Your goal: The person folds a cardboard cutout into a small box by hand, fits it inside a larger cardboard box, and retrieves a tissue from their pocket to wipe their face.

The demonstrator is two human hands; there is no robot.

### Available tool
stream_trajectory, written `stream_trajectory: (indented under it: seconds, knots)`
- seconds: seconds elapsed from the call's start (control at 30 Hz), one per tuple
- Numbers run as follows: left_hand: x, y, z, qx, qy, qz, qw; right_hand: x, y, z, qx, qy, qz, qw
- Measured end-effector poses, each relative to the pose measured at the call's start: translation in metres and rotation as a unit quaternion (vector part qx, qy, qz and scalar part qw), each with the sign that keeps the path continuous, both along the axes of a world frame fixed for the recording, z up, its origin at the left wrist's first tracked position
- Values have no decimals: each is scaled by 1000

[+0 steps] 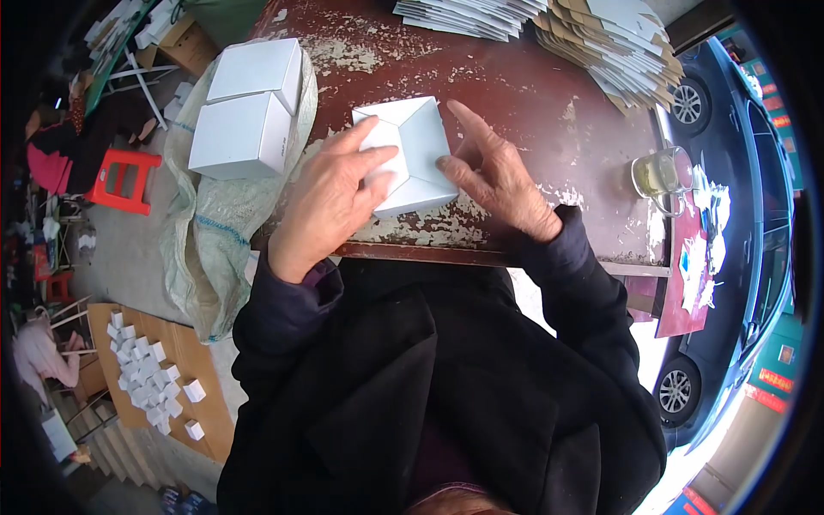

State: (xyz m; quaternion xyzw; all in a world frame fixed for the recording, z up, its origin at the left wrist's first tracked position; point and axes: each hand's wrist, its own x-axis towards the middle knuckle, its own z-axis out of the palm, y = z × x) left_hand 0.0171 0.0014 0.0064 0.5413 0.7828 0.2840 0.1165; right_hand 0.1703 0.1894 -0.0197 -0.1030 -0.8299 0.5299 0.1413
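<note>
An open white cardboard box [427, 142] lies on the worn red table in front of me, with its inside facing up. My left hand [330, 193] is over the left side of the box, its fingers spread and touching a white flap. At the right edge, my right hand [496, 176] has its thumb against the box wall and its index finger stretched out, apart from the thumb. The left thumb and fingers cover part of the near left side.
Two closed white boxes [240, 133] sit on a woven sack [193, 232] at the left. Stacks of flat cardboard blanks [609, 47] lie at the table's far side. A glass mug [661, 174] of pale liquid stands at the right. A red stool [125, 182] is on the floor.
</note>
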Motion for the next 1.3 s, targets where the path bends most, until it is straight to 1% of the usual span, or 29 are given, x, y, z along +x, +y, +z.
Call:
stream_trajectory:
  seconds: [0.03,0.07,0.2,0.23,0.37,0.4,0.53,0.73,0.87,0.9,0.93,0.97,1.0,1.03,1.07,1.13,1.2,1.3]
  knots:
    - [0,-1,1,3,-71,-8,997,0,-3,-3,-20,7,-3,1000]
    - [2,0,-1,2,-72,-8,997,-1,-4,-6,-21,6,-3,1000]
    - [22,16,-18,45,109,17,993,-7,-6,-17,-119,20,20,993]
    - [24,17,-17,45,110,16,993,-9,-4,-16,-119,21,19,992]
    - [34,17,-14,45,196,69,977,-19,5,-1,-233,-31,40,971]
    - [36,18,-15,44,196,69,977,-22,6,-2,-234,-31,40,971]
    - [43,21,-27,80,198,76,974,-33,8,-8,-313,0,-14,950]
    - [44,19,-31,101,184,63,976,-40,19,-12,-298,-5,-39,954]
    - [37,8,-26,68,272,27,960,-24,13,-12,-139,-7,-50,989]
    - [37,8,-27,67,272,27,960,-21,8,-9,-140,-7,-50,989]
    - [37,8,-29,87,259,31,961,-19,1,-3,-34,-5,-69,997]
    - [37,8,-32,107,247,35,963,-16,-7,3,73,-4,-88,993]
    - [37,8,-34,128,234,39,963,-14,-13,9,178,-2,-106,978]
    - [36,8,-36,148,221,43,963,-14,-16,11,282,-1,-123,952]
    - [36,9,-37,147,220,43,963,-15,-17,8,282,-1,-123,952]
    - [35,12,-38,178,198,48,963,-18,-19,-11,356,90,-104,924]
    - [32,16,-39,209,176,53,960,-21,-18,-23,426,181,-86,882]
    - [30,19,-45,230,172,51,956,-25,-11,-27,412,187,-54,890]
